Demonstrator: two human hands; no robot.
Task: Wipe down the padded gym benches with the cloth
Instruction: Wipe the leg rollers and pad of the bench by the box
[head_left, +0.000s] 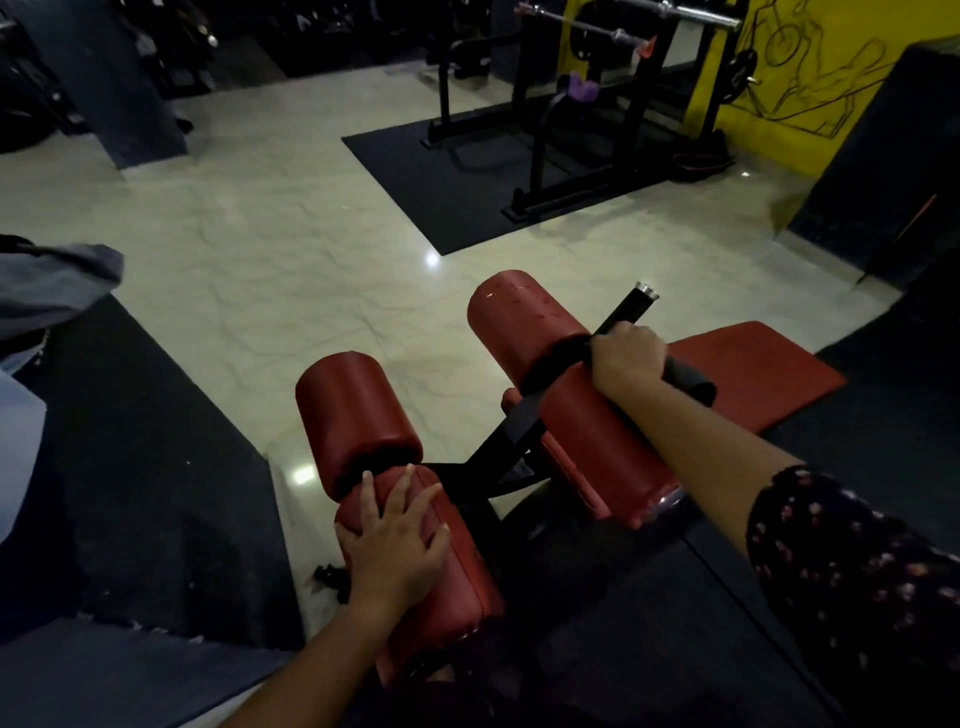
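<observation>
Red roller pad under left hand; right hand grips black bar.

No readable text anywhere here — no labels, brands or numbers. The yellow wall only has a black line sketch on it, not lettering.

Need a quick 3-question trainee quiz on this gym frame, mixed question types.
1. True or false: the left hand lies flat on the near red roller pad.
2. Which hand grips a black thing at the far red roller pad? A) left hand B) right hand C) neither
3. Fill in: the wall behind the barbell rack is ____.

Key: 1 true; 2 B; 3 yellow.
</observation>
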